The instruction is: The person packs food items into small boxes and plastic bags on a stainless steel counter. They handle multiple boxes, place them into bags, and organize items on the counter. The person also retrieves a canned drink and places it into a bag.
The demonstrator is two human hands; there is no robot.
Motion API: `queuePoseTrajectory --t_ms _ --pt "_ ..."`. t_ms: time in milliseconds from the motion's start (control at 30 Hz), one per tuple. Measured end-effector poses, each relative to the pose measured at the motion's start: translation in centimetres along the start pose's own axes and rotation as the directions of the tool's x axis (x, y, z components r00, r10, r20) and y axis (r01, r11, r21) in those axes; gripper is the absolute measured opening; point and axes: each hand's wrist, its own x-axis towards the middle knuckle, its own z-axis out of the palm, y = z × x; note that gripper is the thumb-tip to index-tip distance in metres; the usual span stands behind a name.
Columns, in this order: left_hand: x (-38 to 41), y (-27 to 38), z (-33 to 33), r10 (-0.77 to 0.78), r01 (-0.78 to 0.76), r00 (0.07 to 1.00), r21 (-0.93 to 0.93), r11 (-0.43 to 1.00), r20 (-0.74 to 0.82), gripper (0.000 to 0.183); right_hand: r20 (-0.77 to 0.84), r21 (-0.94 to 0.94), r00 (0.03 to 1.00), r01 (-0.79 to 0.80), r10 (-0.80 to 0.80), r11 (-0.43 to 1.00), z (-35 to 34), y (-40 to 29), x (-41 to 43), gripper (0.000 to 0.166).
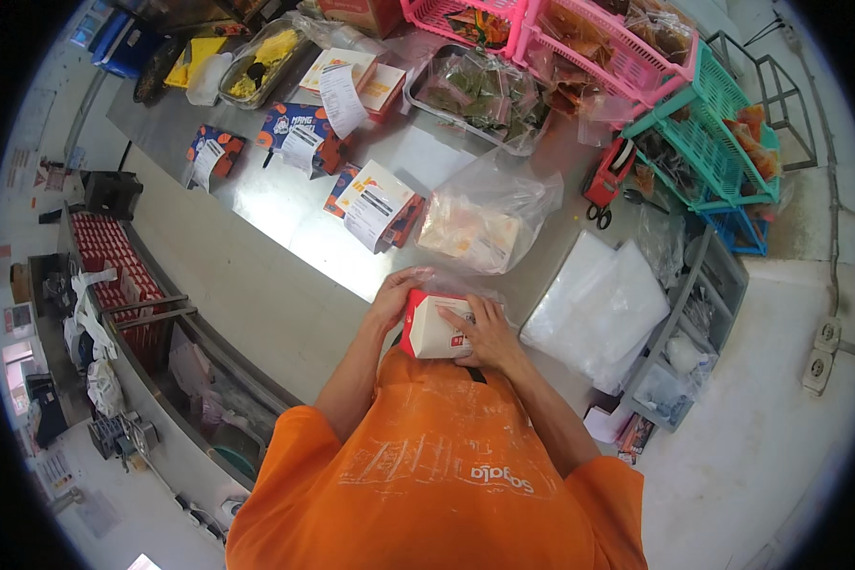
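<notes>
Close against my apron, a white-and-red food carton (431,329) is held between both hands. My left hand (393,298) grips its red left side and far corner. My right hand (486,333) lies over the white face and right side, fingers spread. Thin clear plastic (463,283) shows along the carton's far edge; I cannot tell how much of the carton it covers. Just beyond, another light carton (470,231) sits inside a clear plastic bag (538,196) on the steel table (285,196).
Boxes with paper slips (370,206) stand beyond on the left. A stack of clear plastic bags (598,306) lies to the right, near a red tape dispenser (609,171) and scissors (598,216). Pink baskets (598,53), teal baskets (712,128) and a grey organizer (719,306) line the far and right edges.
</notes>
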Motion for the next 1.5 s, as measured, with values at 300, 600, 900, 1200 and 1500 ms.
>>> queuePoseTrajectory --t_ms 300,600,900,1200,1500 --pt "-4.0 -1.4 2.0 0.233 -0.008 0.963 0.854 0.521 -0.134 0.030 -0.037 -0.289 0.944 -0.323 0.327 0.901 -0.4 -1.1 1.0 0.110" --pt "-4.5 1.6 3.6 0.221 -0.002 0.956 0.749 0.662 -0.193 0.032 0.127 -0.260 0.940 -0.278 0.318 0.925 -1.7 -2.8 1.6 0.109" --pt "-9.8 5.9 7.9 0.066 -0.072 0.997 0.715 0.695 0.037 0.024 0.027 -0.213 0.949 -0.303 0.315 0.929 3.4 -2.3 2.2 0.070" --pt "-9.5 6.2 6.3 0.090 -0.125 0.992 0.750 0.650 0.087 0.060 0.008 0.556 0.489 -0.727 0.872 0.403 2.3 3.4 -5.4 0.030" --pt "-14.9 11.6 10.1 0.100 -0.048 0.995 0.738 0.673 -0.026 0.063 -0.019 0.852 0.481 -0.451 0.876 0.266 -12.1 -4.4 -8.8 0.017"
